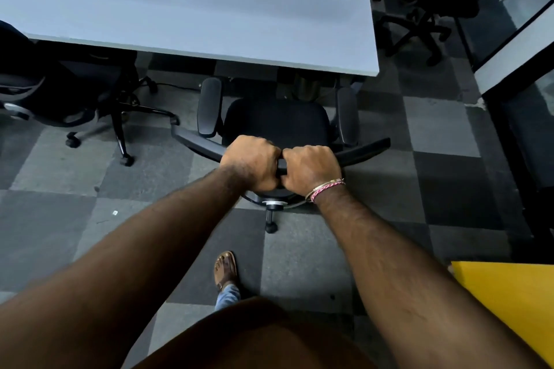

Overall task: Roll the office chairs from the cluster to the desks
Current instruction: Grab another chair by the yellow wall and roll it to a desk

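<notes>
What I can't see from up here

My fingers curl out of sight behind the backrest, which hides the seat's near edge; the desk covers the armrest tips, and the left chair and far chair are cut off or lost in shadow.

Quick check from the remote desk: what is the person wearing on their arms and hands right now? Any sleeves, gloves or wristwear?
Both forearms are bare, with no sleeves in view and no gloves. The left hand and its wrist carry nothing. The right hand has wristwear: a pink-and-red thread band wrapped around the wrist, beside a thin gold-coloured bangle. No rings or watch are visible.
</notes>
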A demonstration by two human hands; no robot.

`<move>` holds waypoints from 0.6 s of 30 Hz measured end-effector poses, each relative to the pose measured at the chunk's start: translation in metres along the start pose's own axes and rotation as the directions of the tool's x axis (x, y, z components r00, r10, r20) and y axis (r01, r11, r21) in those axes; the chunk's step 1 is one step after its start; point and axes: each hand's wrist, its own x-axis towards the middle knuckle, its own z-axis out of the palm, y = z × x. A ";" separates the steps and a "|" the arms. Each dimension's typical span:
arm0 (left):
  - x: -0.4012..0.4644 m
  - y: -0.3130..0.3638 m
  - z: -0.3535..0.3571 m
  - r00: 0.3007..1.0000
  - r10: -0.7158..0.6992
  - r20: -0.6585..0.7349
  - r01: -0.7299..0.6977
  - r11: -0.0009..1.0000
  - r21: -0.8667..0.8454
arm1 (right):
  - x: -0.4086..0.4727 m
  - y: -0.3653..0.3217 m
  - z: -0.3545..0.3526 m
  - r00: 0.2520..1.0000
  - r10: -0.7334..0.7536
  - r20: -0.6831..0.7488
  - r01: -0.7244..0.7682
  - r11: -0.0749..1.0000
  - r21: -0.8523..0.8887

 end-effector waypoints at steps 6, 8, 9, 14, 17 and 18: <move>0.035 -0.054 -0.004 0.999 0.046 0.001 -0.046 0.999 0.015 | 0.059 -0.008 0.006 0.998 0.050 -0.023 -0.050 0.998 0.036; 0.048 -0.078 -0.006 0.998 0.065 0.017 -0.065 0.998 0.015 | 0.086 -0.012 0.006 0.998 0.068 -0.014 -0.067 0.997 0.043; 0.055 -0.088 -0.007 0.997 0.072 0.014 -0.072 0.997 0.016 | 0.098 -0.012 0.007 0.997 0.072 -0.028 -0.071 0.996 0.046; 0.088 -0.129 -0.012 0.997 0.075 0.019 -0.076 0.997 0.025 | 0.149 -0.015 0.012 0.996 0.072 -0.055 -0.071 0.997 0.018; 0.104 -0.144 -0.015 0.997 0.074 0.027 -0.075 0.997 0.016 | 0.173 -0.012 0.018 0.995 0.072 -0.068 -0.071 0.997 0.012; 0.112 -0.149 -0.016 0.997 0.071 0.032 -0.072 0.997 0.018 | 0.183 -0.010 0.019 0.995 0.068 -0.068 -0.068 0.998 0.008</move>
